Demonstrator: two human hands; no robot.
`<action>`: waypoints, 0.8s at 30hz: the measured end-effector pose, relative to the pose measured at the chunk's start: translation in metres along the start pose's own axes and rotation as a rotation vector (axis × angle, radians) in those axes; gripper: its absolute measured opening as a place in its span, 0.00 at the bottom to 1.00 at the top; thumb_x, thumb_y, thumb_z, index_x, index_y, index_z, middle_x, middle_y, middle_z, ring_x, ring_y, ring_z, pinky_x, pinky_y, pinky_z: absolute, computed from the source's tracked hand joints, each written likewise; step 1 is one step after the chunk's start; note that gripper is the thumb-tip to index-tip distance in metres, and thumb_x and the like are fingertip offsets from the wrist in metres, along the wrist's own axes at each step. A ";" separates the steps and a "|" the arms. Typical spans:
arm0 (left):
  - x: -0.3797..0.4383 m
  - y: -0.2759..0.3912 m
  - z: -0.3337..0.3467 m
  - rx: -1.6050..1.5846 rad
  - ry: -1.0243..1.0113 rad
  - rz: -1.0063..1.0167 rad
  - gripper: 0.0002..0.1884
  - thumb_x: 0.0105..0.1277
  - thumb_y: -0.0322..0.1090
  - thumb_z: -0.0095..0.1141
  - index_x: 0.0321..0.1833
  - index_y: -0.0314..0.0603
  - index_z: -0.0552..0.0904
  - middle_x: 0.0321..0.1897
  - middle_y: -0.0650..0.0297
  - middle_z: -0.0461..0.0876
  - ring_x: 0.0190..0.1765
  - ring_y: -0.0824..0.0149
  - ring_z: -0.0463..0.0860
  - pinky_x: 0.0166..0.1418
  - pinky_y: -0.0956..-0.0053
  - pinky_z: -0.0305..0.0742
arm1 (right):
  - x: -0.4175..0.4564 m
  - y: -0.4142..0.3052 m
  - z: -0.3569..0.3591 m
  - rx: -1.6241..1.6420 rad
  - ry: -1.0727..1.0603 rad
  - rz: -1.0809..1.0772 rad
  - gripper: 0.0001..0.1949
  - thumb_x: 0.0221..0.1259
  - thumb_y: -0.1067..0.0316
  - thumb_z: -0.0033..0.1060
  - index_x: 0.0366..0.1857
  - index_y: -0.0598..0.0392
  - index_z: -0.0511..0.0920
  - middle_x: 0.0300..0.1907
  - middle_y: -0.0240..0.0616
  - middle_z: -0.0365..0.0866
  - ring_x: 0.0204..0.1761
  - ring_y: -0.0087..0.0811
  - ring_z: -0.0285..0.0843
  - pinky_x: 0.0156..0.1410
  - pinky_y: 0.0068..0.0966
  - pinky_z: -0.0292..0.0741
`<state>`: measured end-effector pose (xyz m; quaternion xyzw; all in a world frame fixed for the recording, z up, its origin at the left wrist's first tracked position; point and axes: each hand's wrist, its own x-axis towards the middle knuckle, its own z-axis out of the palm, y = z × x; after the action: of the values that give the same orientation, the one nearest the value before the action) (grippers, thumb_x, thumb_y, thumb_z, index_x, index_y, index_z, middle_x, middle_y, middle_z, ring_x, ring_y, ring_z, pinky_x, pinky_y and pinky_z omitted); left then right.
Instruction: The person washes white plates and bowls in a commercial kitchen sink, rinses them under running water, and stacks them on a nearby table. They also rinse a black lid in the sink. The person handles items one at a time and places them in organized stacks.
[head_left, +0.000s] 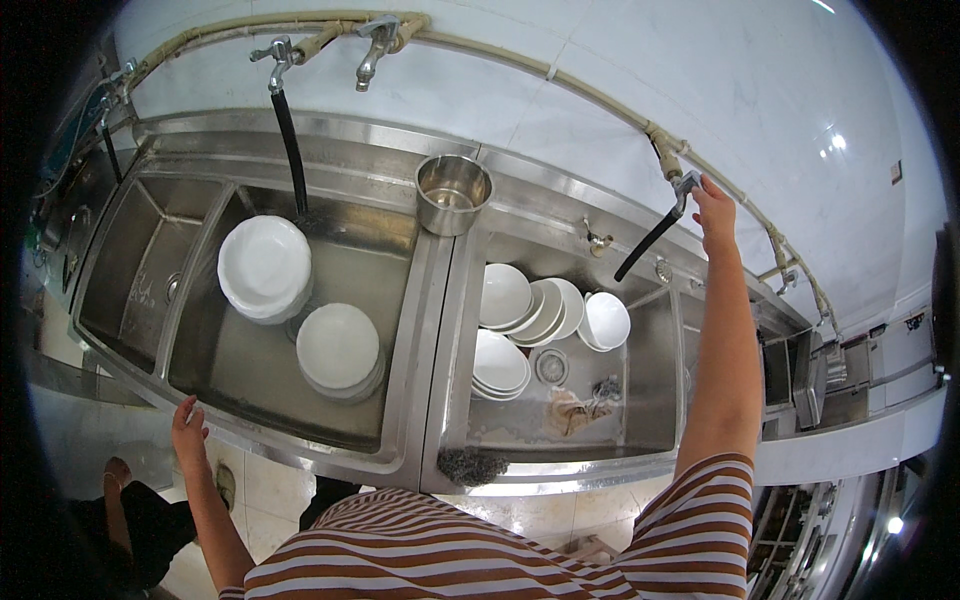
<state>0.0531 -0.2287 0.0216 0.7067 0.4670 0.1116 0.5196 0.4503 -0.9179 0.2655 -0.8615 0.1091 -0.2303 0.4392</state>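
My right hand (716, 211) grips the handle of a metal wall tap (685, 184) above the right sink basin (651, 375). From its spout a black rubber hose (645, 244) hangs over that basin. Several white dishes (504, 295) lean together there, beside the drain strainer (551, 367). My left hand (189, 431) is empty, fingers slightly apart, by the front rim of the left sink. In that sink's large basin (247, 375) stand two stacks of white dishes, a rear stack (265, 259) and a front stack (339, 345), in what looks like shallow water.
A stainless steel pot (450, 221) stands on the ledge between the sinks. A dark mesh scourer (471, 466) lies on the front rim. A brownish wet scrap (571, 412) rests on the right basin's floor. Another tap's hose (291, 150) hangs at left. Another person (124, 517) is at lower left.
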 end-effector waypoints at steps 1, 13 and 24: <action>0.001 -0.002 -0.001 0.000 0.010 0.005 0.18 0.59 0.32 0.48 0.54 0.49 0.73 0.55 0.63 0.69 0.52 0.65 0.70 0.49 0.68 0.66 | 0.003 -0.003 0.001 -0.145 0.044 -0.044 0.20 0.46 0.61 0.57 0.46 0.52 0.77 0.31 0.35 0.81 0.28 0.28 0.74 0.35 0.26 0.69; -0.005 -0.005 -0.004 0.021 -0.001 -0.017 0.18 0.59 0.32 0.47 0.55 0.49 0.73 0.53 0.63 0.71 0.48 0.66 0.71 0.45 0.69 0.68 | 0.024 -0.012 -0.001 -0.387 -0.128 0.001 0.08 0.43 0.66 0.63 0.28 0.56 0.80 0.20 0.28 0.73 0.21 0.20 0.69 0.24 0.19 0.74; -0.010 0.011 0.006 -0.015 -0.025 0.004 0.19 0.59 0.30 0.48 0.55 0.47 0.72 0.54 0.62 0.70 0.53 0.64 0.70 0.51 0.66 0.65 | 0.027 -0.008 -0.014 -0.105 -0.331 0.079 0.13 0.47 0.69 0.59 0.40 0.50 0.79 0.26 0.23 0.74 0.29 0.18 0.70 0.34 0.22 0.72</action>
<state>0.0576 -0.2401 0.0321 0.7050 0.4582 0.1075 0.5305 0.4666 -0.9337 0.2879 -0.9044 0.0811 -0.0620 0.4144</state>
